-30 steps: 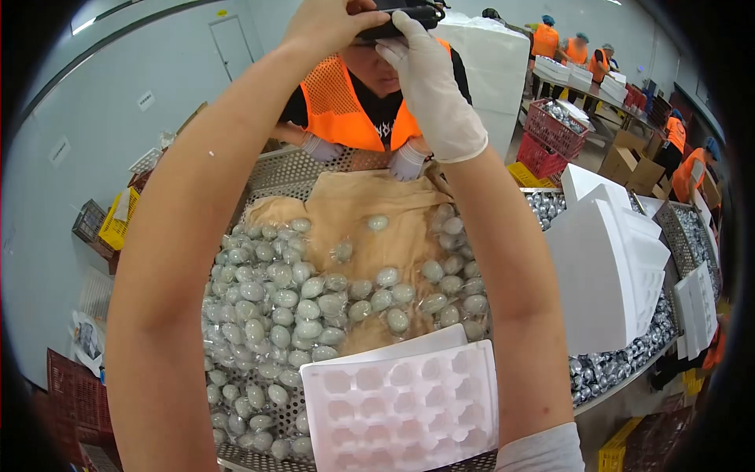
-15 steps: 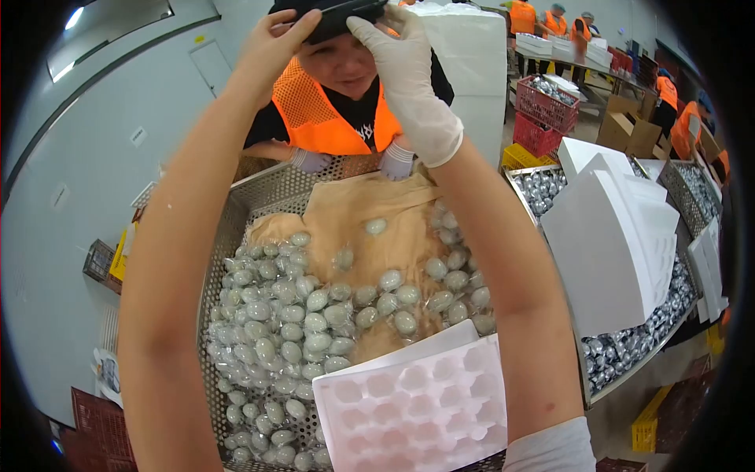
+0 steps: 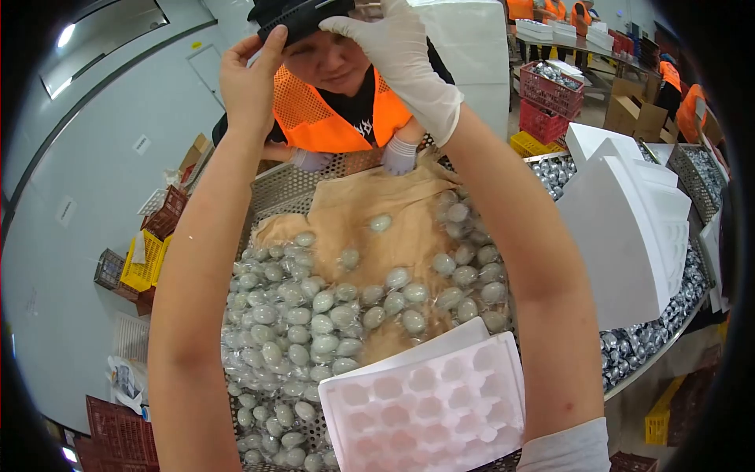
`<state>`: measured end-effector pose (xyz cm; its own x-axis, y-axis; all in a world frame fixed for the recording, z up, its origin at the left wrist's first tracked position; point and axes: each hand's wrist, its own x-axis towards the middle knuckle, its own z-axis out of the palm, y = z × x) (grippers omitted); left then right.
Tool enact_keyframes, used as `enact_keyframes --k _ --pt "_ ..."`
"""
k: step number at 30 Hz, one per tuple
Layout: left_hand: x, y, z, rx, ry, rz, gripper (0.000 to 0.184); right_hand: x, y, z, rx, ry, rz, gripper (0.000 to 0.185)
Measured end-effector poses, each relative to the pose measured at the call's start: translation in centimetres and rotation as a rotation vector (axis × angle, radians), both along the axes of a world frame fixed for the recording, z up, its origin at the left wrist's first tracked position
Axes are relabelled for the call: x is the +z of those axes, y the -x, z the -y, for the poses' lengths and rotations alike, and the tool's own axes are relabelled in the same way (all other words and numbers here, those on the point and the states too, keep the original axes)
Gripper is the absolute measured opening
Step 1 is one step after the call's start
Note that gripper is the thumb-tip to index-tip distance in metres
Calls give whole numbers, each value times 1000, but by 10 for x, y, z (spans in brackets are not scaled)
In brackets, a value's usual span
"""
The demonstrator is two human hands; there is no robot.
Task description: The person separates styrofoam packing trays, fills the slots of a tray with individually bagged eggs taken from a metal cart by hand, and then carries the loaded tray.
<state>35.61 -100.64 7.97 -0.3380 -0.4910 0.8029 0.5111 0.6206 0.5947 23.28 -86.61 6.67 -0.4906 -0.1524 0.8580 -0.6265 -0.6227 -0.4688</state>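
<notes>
Both arms reach up and forward to a black headband-like item (image 3: 303,17) on the head of a co-worker in an orange vest (image 3: 326,118). My bare left hand (image 3: 253,79) pinches its left edge between thumb and fingers. My right hand (image 3: 405,67), in a white glove, is at its right side with thumb apart from the fingers; some fingertips are cut off at the top. Below lie many wrapped pale eggs (image 3: 299,330) and a tan cloth (image 3: 354,204) in a perforated metal bin (image 3: 275,189). White moulded trays (image 3: 425,401) rest on the near side.
The co-worker's gloved hands (image 3: 399,156) rest on the bin's far edge. To the right, white foam trays (image 3: 621,236) lie over silvery wrapped items (image 3: 629,354). Red crates (image 3: 550,94), a cardboard box (image 3: 633,114) and other workers are behind. Yellow crates (image 3: 141,263) stand at left.
The view has shifted, showing more of the co-worker's face below the black item. My right hand's thumb and fingers have spread, and its palm has moved slightly away from the item.
</notes>
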Motion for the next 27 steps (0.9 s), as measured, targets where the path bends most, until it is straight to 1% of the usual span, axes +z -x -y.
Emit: enact_keyframes --k 2,5,6,8,9,12,14,20,23,24,26,27 --pt "0 0 -1 -118 -95 42 48 0 -3 -5 -65 -17 -30 44" --pt "7 -2 -2 -297 -204 101 44 -2 -6 -8 20 -15 -52 42" --pt "10 -1 1 -357 -235 120 42 -2 -5 -6 -6 -7 -68 42" --pt "17 2 8 -389 -313 155 40 -3 -4 -1 -61 9 -100 42" --pt "19 2 7 -405 -352 172 39 -4 -2 3 -45 39 -101 42" --pt "19 5 -1 -417 -414 110 37 -6 1 12 -28 101 -110 43" --pt "21 6 -5 -403 -411 84 36 -7 5 14 -55 102 -124 43" --pt "25 12 1 -330 -332 84 35 -4 5 0 -36 -64 -79 43" --pt "29 20 6 -318 -286 78 38 -9 11 12 -22 17 -106 49" --pt "29 21 6 -315 -269 75 39 -14 7 9 79 -83 -75 46" --pt "32 20 -16 -465 -320 119 37 -25 -6 -2 281 -281 -12 40" --pt "33 21 -25 -541 -346 139 37 -36 -1 21 155 -168 -97 41"
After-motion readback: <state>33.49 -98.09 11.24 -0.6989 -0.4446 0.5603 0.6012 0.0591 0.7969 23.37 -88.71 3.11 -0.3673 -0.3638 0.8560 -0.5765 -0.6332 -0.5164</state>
